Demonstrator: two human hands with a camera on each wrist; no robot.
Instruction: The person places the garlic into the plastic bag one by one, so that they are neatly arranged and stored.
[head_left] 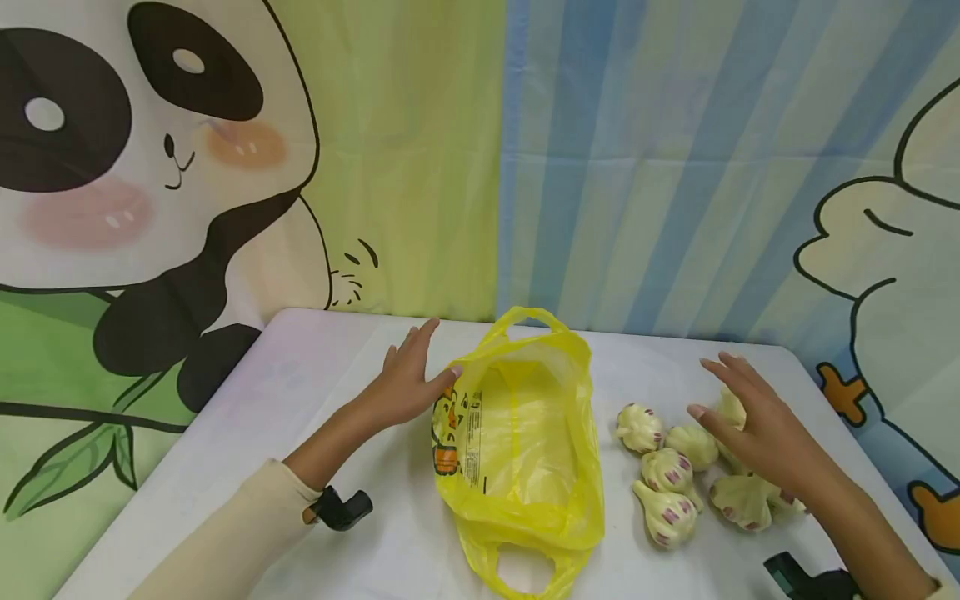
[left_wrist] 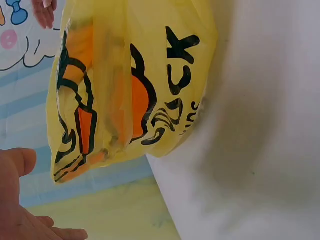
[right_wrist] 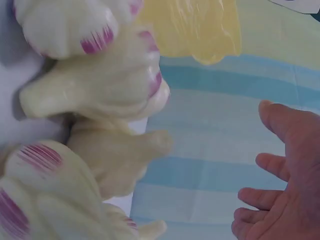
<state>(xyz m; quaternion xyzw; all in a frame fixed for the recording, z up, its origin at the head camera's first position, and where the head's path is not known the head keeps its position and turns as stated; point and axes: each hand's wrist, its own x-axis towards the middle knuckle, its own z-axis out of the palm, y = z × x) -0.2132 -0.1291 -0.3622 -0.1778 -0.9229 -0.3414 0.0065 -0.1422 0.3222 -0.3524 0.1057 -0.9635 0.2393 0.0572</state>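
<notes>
garlic bulbs (head_left: 693,447) lay beneath and left of my nearer, widely spread right grip (head_left: 761,429); my left grip (head_left: 403,385), likewise wide, hung beside the yellow plastic bag (head_left: 525,433).

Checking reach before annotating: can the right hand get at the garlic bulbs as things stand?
Likely yes: the right hand is empty, fingers extended, close to the garlic bulbs. The yellow bag stands to their left, so nothing visible seems to block it.

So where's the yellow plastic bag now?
In the head view, the yellow plastic bag sits on the white table, right of the left hand and left of the garlic bulbs.
</notes>
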